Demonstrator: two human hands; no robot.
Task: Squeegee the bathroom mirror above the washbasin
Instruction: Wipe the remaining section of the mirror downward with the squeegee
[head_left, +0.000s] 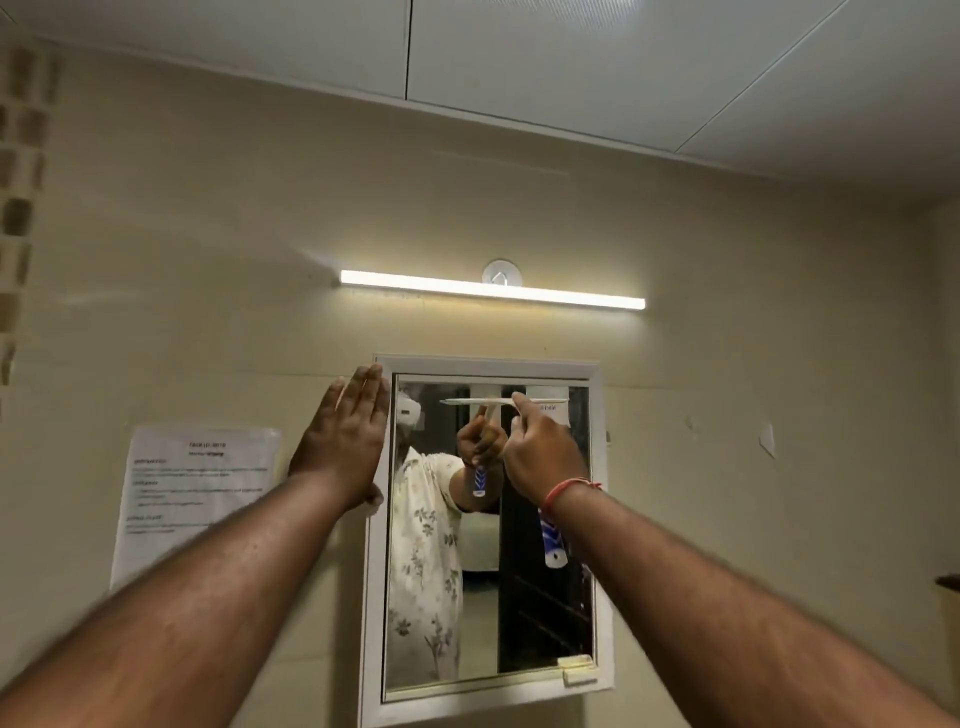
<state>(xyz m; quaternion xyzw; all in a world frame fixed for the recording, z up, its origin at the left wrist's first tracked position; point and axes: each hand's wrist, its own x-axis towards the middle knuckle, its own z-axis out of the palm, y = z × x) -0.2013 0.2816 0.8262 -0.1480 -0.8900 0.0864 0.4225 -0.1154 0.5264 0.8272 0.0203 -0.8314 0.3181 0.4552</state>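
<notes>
My right hand (540, 452) is curled round the handle of the squeegee (467, 401), with the forefinger stretched up along it towards the blade. The blade lies level just above my knuckles, close under the top edge of the mirror (540, 613) and across most of the glass. I cannot tell whether it is pressed onto the glass or only held just in front of it. The blue and white end of the handle sticks out below my wrist, under the red thread (569, 491) tied there.

My left hand (343, 441) is flat, fingers straight and together, holding nothing. Its palm lies against the white frame (375, 623) at the mirror's upper left corner, with the fingertips reaching the top of the frame and the heel of the hand on its left side.

Between my two hands the glass shows the reflection of my right fist on the handle, and below that a flowered garment.

A printed sheet (192, 499) is stuck to the wall just below and to the outside of my left hand. Above both hands, well clear of the frame, a lit tube lamp (493, 291) runs along the wall.
</notes>
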